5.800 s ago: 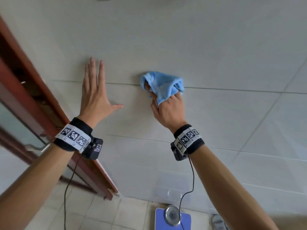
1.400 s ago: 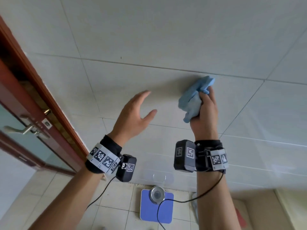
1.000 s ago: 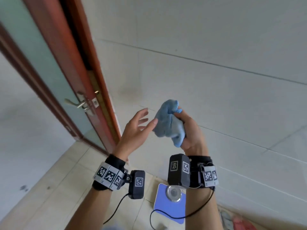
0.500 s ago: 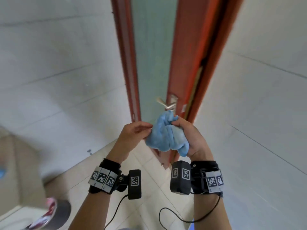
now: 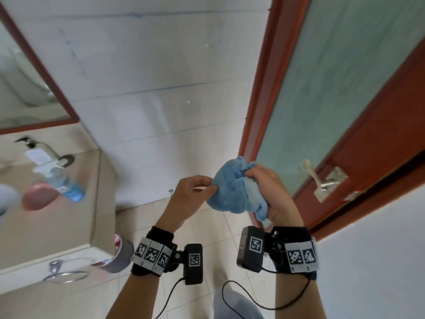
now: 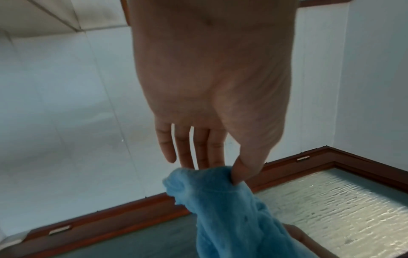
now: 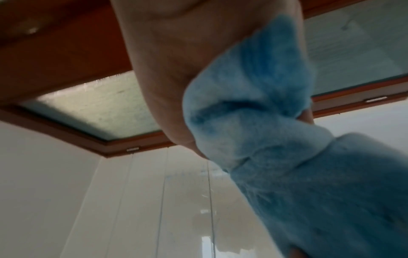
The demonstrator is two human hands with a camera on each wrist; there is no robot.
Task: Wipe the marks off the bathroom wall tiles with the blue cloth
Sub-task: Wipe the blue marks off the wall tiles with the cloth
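The blue cloth (image 5: 236, 192) is bunched in the air in front of me, away from the wall. My right hand (image 5: 269, 192) grips it in a fist, with cloth spilling from both ends (image 7: 253, 97). My left hand (image 5: 197, 187) pinches the cloth's left edge between thumb and fingers, and the left wrist view shows the thumb pressed on the cloth (image 6: 220, 200). Faint blue marks (image 5: 73, 54) run down the white wall tiles (image 5: 149, 65) at the upper left.
A red-brown door (image 5: 345, 100) with frosted glass and a metal lever handle (image 5: 322, 180) stands to the right. At left are a mirror (image 5: 23, 88), a beige counter (image 5: 46, 215) with a soap bottle (image 5: 53, 171) and a pink dish, and a towel ring (image 5: 64, 272) below.
I have turned left from the earlier wall towards the door and sink. My right hand came off the tiles with the cloth, and my left hand left the wall and took the cloth's edge.
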